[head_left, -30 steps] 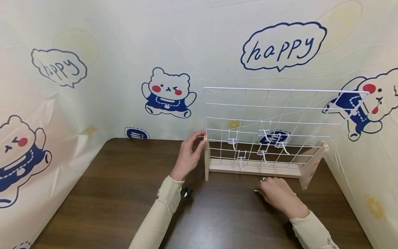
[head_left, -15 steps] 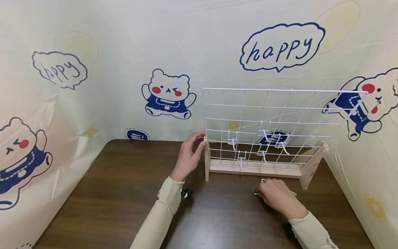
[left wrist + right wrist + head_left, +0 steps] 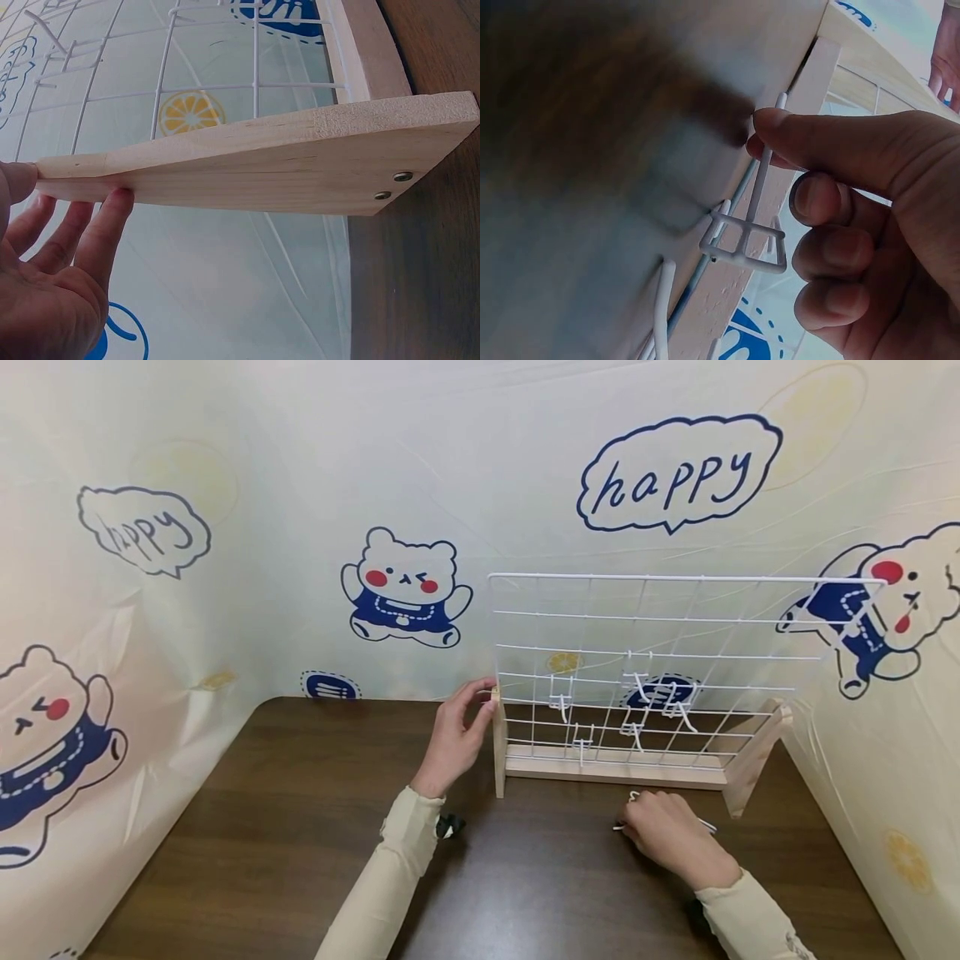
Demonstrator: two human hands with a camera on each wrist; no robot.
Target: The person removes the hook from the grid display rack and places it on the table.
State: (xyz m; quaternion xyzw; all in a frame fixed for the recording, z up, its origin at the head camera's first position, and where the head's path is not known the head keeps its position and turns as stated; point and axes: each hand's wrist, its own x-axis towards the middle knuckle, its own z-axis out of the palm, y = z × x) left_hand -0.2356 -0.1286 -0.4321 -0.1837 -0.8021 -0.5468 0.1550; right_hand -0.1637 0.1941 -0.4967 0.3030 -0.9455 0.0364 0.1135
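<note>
A display rack of white wire grid stands on wooden side pieces toward the right of the table. My left hand grips the top of its left wooden side panel, thumb on the narrow edge and fingers against the outer face. In front of the rack, low over the table, my right hand pinches a white wire hook by its rod between thumb and index finger. The hook's small rectangular frame hangs below the fingertips, and the other fingers are curled. Several similar white hooks hang on the grid.
Another white hook lies on the table beside the right hand. The rack's wooden base bar runs between the side pieces. The brown wood-grain table ends at a pale printed curtain at the back and sides.
The right hand has lowered very slightly, with the hook still pinched. The left hand stays on the wooden side panel, and the rack has not moved.
</note>
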